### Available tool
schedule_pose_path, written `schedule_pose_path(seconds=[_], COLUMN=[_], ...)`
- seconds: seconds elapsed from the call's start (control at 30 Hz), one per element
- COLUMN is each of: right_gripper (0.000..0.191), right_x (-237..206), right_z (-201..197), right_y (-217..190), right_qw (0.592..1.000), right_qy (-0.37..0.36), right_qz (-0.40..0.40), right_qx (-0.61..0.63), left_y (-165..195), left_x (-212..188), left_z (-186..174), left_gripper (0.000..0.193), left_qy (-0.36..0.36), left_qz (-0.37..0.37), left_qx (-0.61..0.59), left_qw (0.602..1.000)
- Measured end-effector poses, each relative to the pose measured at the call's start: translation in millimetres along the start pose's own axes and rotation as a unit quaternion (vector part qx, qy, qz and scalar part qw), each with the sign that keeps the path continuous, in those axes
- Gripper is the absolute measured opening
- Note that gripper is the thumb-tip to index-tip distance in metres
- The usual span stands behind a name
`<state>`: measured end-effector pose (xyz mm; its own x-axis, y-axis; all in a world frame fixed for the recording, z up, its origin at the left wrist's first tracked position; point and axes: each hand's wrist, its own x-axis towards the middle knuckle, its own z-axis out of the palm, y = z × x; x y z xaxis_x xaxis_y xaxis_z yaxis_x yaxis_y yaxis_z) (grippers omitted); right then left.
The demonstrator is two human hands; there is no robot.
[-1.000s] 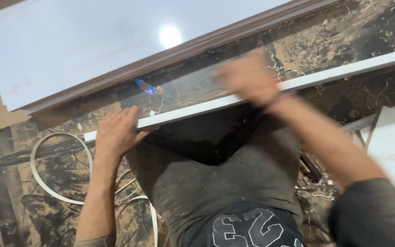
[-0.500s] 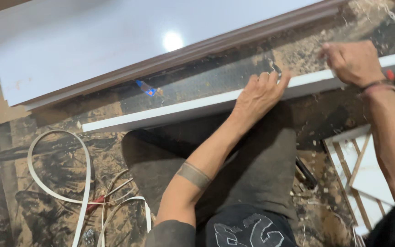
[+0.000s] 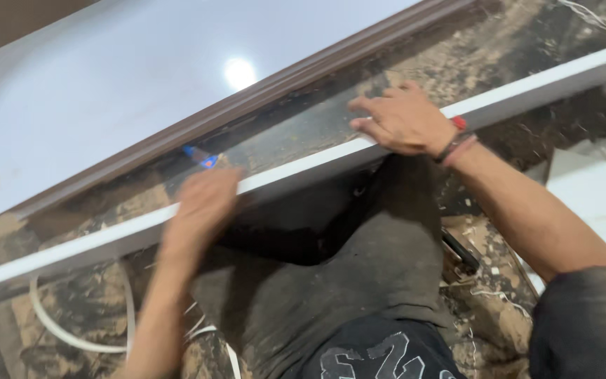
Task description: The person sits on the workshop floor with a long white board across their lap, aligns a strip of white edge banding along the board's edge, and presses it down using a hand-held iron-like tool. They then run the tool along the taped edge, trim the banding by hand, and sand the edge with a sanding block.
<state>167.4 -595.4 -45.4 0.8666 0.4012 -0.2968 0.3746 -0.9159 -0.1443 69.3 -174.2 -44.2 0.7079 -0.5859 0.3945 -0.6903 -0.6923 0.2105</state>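
While the right hand (image 3: pixel 405 121) presses spread fingers down to steady the long white strip (image 3: pixel 303 168), the blurred left hand (image 3: pixel 201 207) rests on it, grip unreadable.

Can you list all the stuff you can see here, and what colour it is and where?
white strip: one, white, long, running slantwise across the dark floor
big panel: one, white with brown edge, top left
dark floor: brown-black, marbled, dusty
white cord: one, white, looped, bottom left
blue thing: one, small, between panel and strip
left hand: blurred, on the strip
right hand: flat on the strip, red wristband
legs: grey trousers, middle
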Motion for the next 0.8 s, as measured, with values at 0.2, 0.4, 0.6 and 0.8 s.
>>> schedule_pose_path(seconds=[0.2, 0.4, 0.6, 0.8], right_gripper=[0.056, 0.055, 0.061, 0.057], right_x=[-31.7, -43.8, 50.0, 32.1], right_z=[-26.8, -24.6, 2.3, -3.9], right_y=[108.0, 163.5, -83.8, -133.5], right_qw=[0.994, 0.985, 0.971, 0.958], right_qy=[0.09, 0.103, 0.197, 0.268], right_qz=[0.056, 0.13, -0.09, -0.1], right_qx=[-0.019, -0.038, 0.098, 0.023], left_y=[-74.2, -140.6, -56.7, 36.7], left_x=[-139.3, -231.1, -87.6, 31.0], left_z=[-88.1, -134.2, -66.2, -12.6], left_gripper=[0.037, 0.064, 0.092, 0.068], left_qy=[-0.236, -0.365, -0.128, -0.196], left_qz=[-0.196, -0.254, -0.153, -0.152], left_qx=[0.14, 0.373, 0.159, 0.109], left_qw=[0.941, 0.814, 0.967, 0.963])
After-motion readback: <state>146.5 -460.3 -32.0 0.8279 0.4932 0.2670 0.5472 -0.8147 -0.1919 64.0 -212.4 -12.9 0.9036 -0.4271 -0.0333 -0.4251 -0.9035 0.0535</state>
